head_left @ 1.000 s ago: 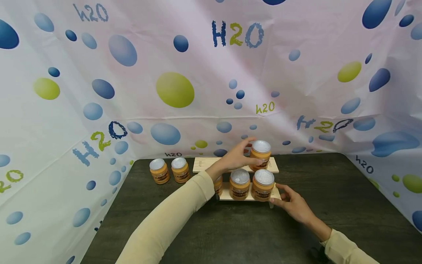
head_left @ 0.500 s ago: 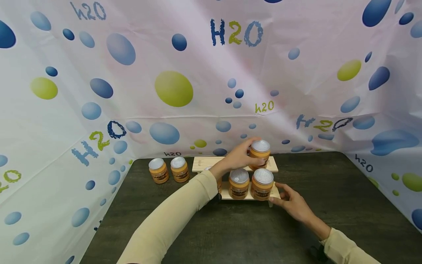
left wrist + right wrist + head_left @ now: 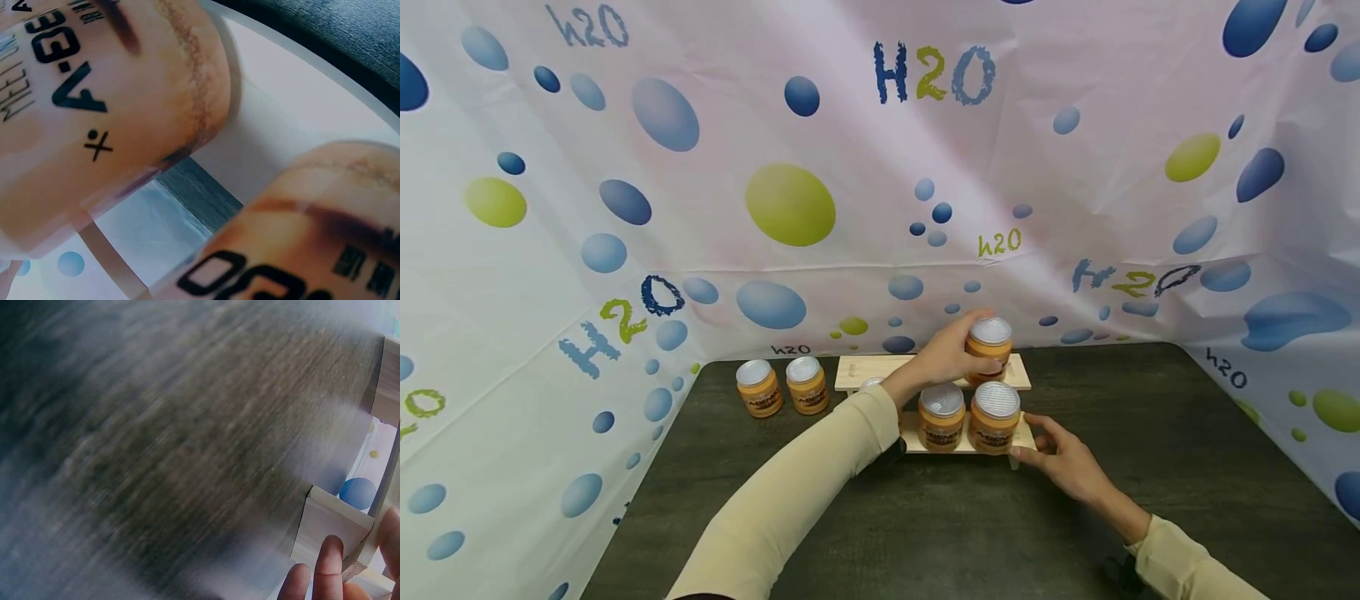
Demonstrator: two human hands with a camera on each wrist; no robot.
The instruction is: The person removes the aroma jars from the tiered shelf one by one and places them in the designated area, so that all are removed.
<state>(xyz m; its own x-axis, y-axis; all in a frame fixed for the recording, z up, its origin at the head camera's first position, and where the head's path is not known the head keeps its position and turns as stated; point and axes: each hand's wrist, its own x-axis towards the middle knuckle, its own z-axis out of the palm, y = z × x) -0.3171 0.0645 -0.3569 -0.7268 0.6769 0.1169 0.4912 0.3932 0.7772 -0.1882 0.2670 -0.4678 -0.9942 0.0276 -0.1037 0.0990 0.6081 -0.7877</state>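
My left hand grips an orange jar with a silver lid at the right end of the upper tier of a two-step wooden stand. On the lower tier stand a right-hand jar, a middle jar and another jar, mostly behind my left sleeve. My right hand holds the lower tier's right end. In the right wrist view, fingertips lie against the stand's wooden leg. Close up in the left wrist view are two jars, one upper left, another lower right.
Two more orange jars, one left of the other, stand on the dark table left of the stand. A white printed sheet rises close behind the table and along its sides.
Both hands keep their holds, and the jars stay in place. My left forearm has shifted slightly right, so the lid of the lower-tier jar behind it shows. The head view has moved a little.
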